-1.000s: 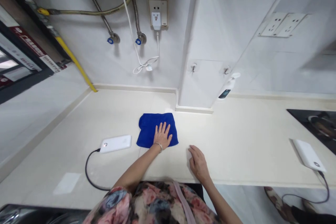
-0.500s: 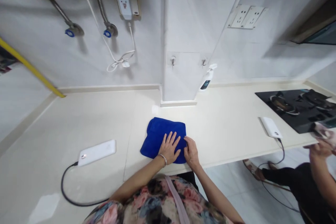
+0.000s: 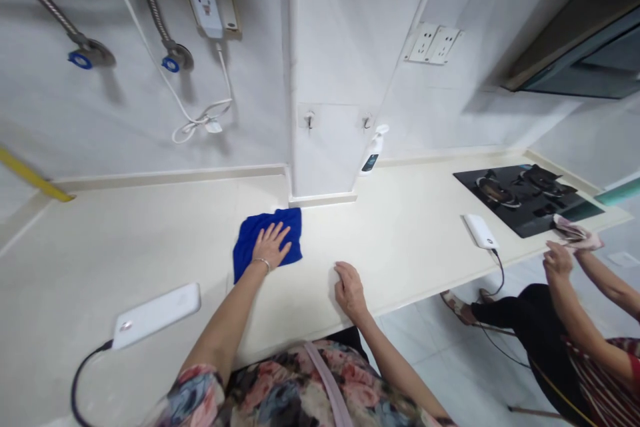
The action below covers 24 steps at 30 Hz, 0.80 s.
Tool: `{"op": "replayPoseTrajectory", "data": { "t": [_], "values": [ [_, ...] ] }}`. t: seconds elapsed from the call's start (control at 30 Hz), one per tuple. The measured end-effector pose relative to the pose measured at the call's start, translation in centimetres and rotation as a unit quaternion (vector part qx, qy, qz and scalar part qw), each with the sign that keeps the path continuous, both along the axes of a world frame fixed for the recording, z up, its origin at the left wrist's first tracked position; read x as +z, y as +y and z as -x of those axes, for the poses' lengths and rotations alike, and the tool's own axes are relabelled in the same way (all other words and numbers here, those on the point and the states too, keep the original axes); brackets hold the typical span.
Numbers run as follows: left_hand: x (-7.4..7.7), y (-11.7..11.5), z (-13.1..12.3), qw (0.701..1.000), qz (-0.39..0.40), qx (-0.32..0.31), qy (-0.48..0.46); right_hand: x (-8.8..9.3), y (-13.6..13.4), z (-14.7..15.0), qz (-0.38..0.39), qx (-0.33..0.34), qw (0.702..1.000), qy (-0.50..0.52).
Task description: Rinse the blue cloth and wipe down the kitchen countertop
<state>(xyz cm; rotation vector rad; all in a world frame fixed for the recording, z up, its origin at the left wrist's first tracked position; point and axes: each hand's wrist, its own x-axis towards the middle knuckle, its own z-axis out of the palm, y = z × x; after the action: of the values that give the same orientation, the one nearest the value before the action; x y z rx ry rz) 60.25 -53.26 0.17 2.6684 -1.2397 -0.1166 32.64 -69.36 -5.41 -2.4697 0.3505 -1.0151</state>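
Note:
A folded blue cloth (image 3: 249, 240) lies on the cream countertop (image 3: 400, 227), close to the base of a white wall column. My left hand (image 3: 271, 245) lies flat on the cloth with its fingers spread; a thin bracelet circles the wrist. My right hand (image 3: 349, 285) rests palm down on the bare counter to the right of the cloth, apart from it, fingers loosely curled and holding nothing.
A white power bank (image 3: 156, 314) with a black cable lies at the left, another white power bank (image 3: 480, 231) at the right. A spray bottle (image 3: 373, 152) stands by the column. A black gas hob (image 3: 525, 190) is at far right, where another person's hands (image 3: 560, 257) work.
My left hand has slid the cloth away from me toward the column. My right hand has left the cloth's edge and sits on the bare counter. The view has swung right.

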Motion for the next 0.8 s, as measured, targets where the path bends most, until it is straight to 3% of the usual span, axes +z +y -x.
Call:
{"op": "replayPoseTrajectory", "data": {
  "t": [0.13, 0.23, 0.43, 0.8],
  "values": [
    [0.4, 2.1, -2.7, 0.997, -0.034, 0.063, -0.008, 0.1, 0.0, -0.1, -0.011, -0.004, 1.000, 0.001],
    [0.3, 2.7, -1.8, 0.993, -0.047, 0.103, -0.020, 0.1, 0.0, -0.1, -0.017, -0.005, 1.000, 0.003],
    [-0.3, 1.4, 4.3, 0.991, -0.039, 0.123, -0.039, -0.2, -0.2, 0.1, 0.000, 0.004, 1.000, -0.002],
    [-2.0, -0.4, 14.4, 0.997, 0.057, -0.033, -0.044, 0.0, 0.1, 0.2, -0.013, 0.010, 1.000, 0.001]
  ]
}}
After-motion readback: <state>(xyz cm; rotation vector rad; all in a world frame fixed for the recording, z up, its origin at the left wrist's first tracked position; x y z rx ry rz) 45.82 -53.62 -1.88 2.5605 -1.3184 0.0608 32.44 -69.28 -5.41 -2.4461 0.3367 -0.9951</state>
